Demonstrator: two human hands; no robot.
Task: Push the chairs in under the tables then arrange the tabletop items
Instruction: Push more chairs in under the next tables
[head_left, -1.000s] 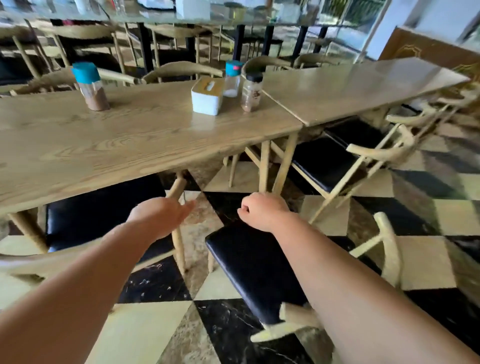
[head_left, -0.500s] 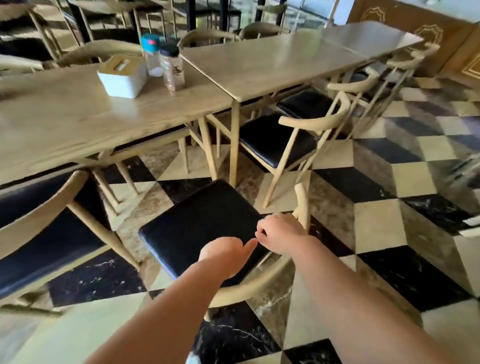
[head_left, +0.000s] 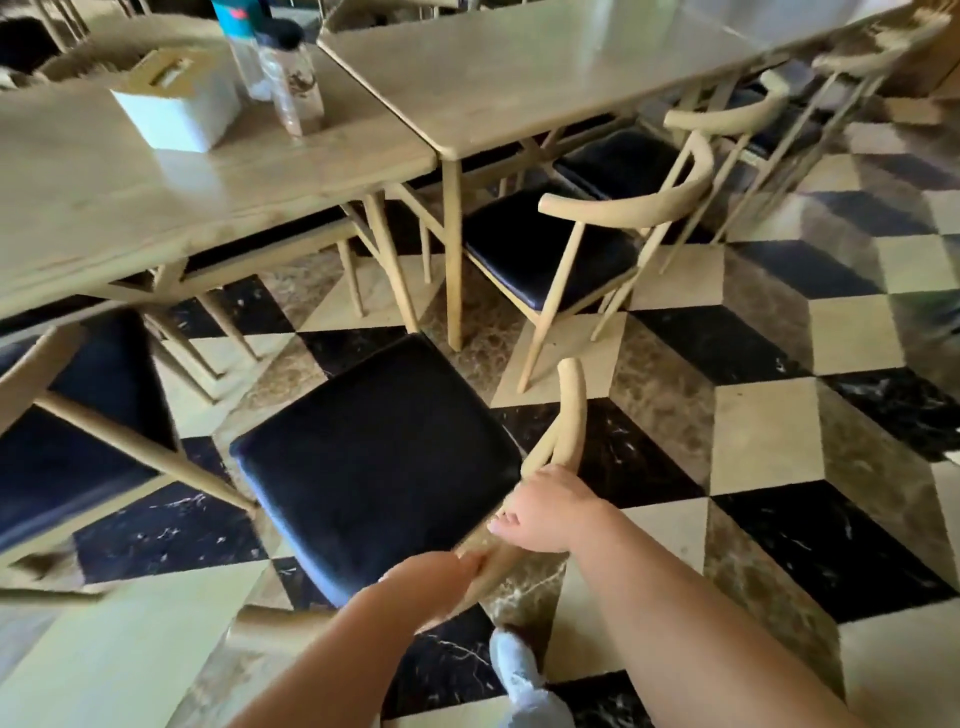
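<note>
A wooden chair with a black seat (head_left: 379, 462) stands pulled out from the left table (head_left: 104, 208), its curved backrest (head_left: 569, 410) toward me. My left hand (head_left: 431, 584) and my right hand (head_left: 545, 512) both grip that backrest rail, close together. On the left table sit a white tissue box (head_left: 176, 101), a teal-capped bottle (head_left: 244, 47) and a black-capped spice jar (head_left: 293, 78). The right table (head_left: 545, 67) adjoins it with a bare top.
Another black-seated chair (head_left: 566, 249) stands half out at the right table, with more chairs (head_left: 727, 114) behind it. A further chair (head_left: 62, 431) is at the left edge. My shoe (head_left: 519, 670) shows below on the checkered marble floor (head_left: 779, 441).
The view swung right and down toward the pulled-out chair. Both hands went from hovering over its seat to closing on its curved backrest.
</note>
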